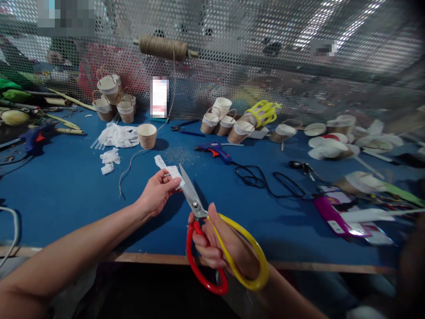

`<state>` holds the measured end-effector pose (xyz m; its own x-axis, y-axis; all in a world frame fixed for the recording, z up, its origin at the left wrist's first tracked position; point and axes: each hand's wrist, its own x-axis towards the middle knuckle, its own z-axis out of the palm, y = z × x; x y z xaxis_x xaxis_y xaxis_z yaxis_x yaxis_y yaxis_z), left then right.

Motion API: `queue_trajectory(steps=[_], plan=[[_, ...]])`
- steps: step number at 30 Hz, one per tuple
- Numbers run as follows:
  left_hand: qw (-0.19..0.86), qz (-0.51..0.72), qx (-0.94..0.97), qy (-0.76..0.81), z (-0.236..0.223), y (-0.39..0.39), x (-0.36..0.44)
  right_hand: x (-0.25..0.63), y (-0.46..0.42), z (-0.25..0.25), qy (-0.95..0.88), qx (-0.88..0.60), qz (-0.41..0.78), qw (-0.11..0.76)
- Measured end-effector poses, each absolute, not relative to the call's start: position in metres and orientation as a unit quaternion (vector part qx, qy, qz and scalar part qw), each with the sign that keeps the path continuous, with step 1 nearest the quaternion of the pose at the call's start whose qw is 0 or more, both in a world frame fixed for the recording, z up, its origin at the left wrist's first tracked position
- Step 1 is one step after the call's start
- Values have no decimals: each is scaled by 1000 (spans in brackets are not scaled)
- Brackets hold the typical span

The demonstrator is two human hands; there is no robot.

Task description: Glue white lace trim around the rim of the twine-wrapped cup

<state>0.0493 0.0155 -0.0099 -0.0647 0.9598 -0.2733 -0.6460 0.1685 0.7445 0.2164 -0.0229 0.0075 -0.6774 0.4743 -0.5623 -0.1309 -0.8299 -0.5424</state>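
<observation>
My left hand [158, 191] pinches a strip of white lace-like fabric [160, 162] between thumb and fingers over the table. In my right hand [215, 241] are large scissors [192, 195] with one red and one yellow handle. Their blades point away from me and meet the strip near my left fingertips; whether they are cutting it I cannot tell. Beyond the strip stands a small brown paper cup [147, 136] with a white inside. Several short white fabric pieces [109, 160] lie left of it, in front of a crumpled white heap [118, 134].
A blue glue gun [214, 151] with a black cord lies right of centre, near pliers [186, 127]. Cups with twine handles [126, 110] stand along the mesh panel. A twine spool [162, 48] hangs above. A purple box [335, 217] lies at right; another glue gun [35, 138] at left.
</observation>
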Motion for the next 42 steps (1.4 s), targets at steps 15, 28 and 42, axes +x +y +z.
queue_trajectory(steps=[15,28,42], plan=[[659,618,197,380,-7,13,50,217,-27,7,-219,-346,891,196],[666,608,213,375,-4,12,48,216,-21,13,-234,-365,888,155],[659,611,203,389,-7,17,47,217,-29,5,-262,-374,875,158]])
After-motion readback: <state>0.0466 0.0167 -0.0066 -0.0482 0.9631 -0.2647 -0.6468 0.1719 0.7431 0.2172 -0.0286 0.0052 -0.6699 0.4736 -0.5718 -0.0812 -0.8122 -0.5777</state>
